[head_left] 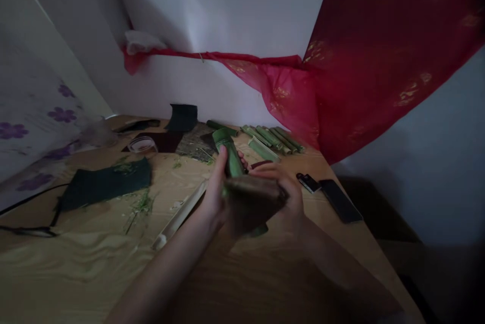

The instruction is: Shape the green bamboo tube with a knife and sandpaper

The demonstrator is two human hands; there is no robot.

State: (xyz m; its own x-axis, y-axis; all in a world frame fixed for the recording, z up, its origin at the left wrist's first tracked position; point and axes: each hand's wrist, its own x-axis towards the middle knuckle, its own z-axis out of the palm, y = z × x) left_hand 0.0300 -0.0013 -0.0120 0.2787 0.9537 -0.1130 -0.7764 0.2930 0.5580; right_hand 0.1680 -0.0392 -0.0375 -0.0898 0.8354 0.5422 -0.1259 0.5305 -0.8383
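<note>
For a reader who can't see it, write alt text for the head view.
The left hand grips a green bamboo piece above a wooden table, while the right hand holds a blurred dark object close to it. Beyond them lie cut bamboo pieces; a dark green sheet lies at left, a black phone at right.

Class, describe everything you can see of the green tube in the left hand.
The green tube looks like bamboo: rounded, with a ring near its far end. The left hand grips it, holding it tilted above the table, far end to the left. A blurred brown object in the right hand hides its nearer part; whether they touch is unclear.
</note>
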